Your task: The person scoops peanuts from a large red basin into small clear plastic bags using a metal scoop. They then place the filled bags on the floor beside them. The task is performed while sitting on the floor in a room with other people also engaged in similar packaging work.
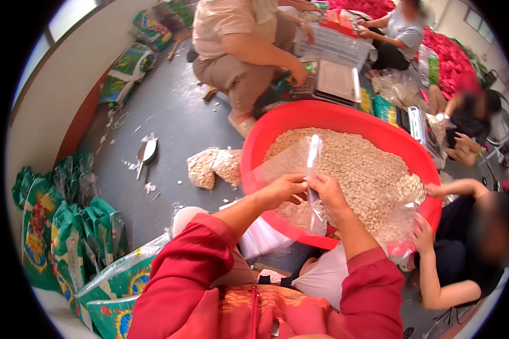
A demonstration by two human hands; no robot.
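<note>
A clear plastic bag (291, 161) hangs over the near left part of a big red tub (336, 110). Its upper edge is pinched between the fingertips of my left hand (285, 189) and my right hand (327, 191), which are close together. No seeds can be made out inside it. Pale flat seeds (356, 164) fill much of the tub below. At the tub's right rim, another person's hands (424, 226) hold a second clear bag (398, 223) and a scoopful of seeds (411, 188).
Filled clear bags (209, 166) lie on the floor left of the tub, near a metal scoop (147, 151). Green printed sacks (68, 237) stand at the left. A stack of flat bags (263, 234) is by my knee. A squatting person (237, 62) works beyond, beside a weighing scale (336, 82).
</note>
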